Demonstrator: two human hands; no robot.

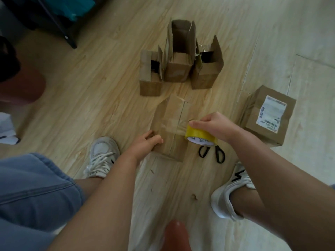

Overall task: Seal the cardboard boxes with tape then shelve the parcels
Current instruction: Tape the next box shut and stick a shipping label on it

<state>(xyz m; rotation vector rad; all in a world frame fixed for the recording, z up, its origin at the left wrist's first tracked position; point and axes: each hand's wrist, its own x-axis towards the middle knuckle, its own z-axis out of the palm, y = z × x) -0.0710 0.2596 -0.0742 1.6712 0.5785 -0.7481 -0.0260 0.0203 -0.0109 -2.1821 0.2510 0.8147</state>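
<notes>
Your left hand holds the near left edge of the closed cardboard box, fingers curled against its side. Your right hand grips the yellow tape roll at the box's right edge, with a clear strip stretched across the top flaps. Black scissors lie on the wooden floor just below the roll. Farther right sits a labelled parcel. Beyond the box, three open boxes stand close together, flaps up.
</notes>
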